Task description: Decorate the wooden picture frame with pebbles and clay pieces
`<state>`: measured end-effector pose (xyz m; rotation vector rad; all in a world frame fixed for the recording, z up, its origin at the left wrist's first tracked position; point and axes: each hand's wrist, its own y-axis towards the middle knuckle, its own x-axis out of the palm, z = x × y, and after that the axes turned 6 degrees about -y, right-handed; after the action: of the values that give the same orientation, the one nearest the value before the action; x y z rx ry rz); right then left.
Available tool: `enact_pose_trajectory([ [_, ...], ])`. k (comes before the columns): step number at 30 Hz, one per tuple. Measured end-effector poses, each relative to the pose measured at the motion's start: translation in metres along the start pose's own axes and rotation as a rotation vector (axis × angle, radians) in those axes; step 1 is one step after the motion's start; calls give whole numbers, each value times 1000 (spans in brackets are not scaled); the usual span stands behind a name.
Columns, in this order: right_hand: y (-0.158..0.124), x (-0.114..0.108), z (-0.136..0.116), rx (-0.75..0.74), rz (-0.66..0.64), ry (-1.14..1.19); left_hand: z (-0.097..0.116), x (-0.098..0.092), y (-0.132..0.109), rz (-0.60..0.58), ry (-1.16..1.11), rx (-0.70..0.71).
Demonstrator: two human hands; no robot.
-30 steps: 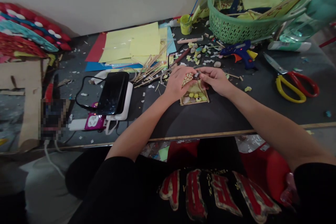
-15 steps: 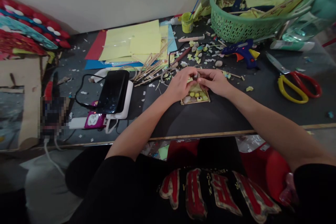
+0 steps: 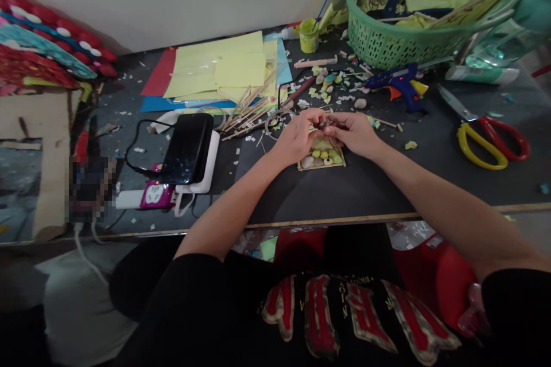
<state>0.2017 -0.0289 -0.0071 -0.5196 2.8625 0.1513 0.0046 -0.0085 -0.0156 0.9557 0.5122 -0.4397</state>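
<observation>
My left hand (image 3: pixel 298 136) and my right hand (image 3: pixel 353 133) meet above a small stick-framed panel (image 3: pixel 305 167) on the dark tabletop. Both hands are closed, fingertips pinched close together around something tiny that I cannot make out. Along the panel's near side sit several yellow-green and pale pebbles (image 3: pixel 328 161), one bearing a dark-centred eye mark. My hands and their shadow cover the panel's far part. Beyond the fingers lie scattered pebbles (image 3: pixel 360 104) and paper scraps.
Right of my hands are a blue glue gun (image 3: pixel 400 83) and scissors (image 3: pixel 484 140). Behind stand a green basket (image 3: pixel 387 40) and a yellow paint pot (image 3: pixel 309 39). To the left lie thin sticks (image 3: pixel 249 112), yellow paper sheets (image 3: pixel 193 71) and a black phone (image 3: pixel 187 146) with cables.
My fingertips have shifted slightly, and the small light-coloured spot between them is now hidden. The panel stays put beneath; the whole view has moved a little.
</observation>
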Motion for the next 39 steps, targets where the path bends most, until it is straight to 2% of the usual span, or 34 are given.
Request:
enact_pose_trajectory([
  [7,0,-4,3,15,-23,-87,-5,5,-1,-30,-105,-90],
  [19,0,-4,-2,20,-17,-24,-1,10,-1,43,-122,-49],
  [35,1,-2,-3,52,5,35,-5,4,-5,34,-87,-95],
  [39,1,-3,-2,52,13,-3,-6,2,-6,-6,-75,-111],
])
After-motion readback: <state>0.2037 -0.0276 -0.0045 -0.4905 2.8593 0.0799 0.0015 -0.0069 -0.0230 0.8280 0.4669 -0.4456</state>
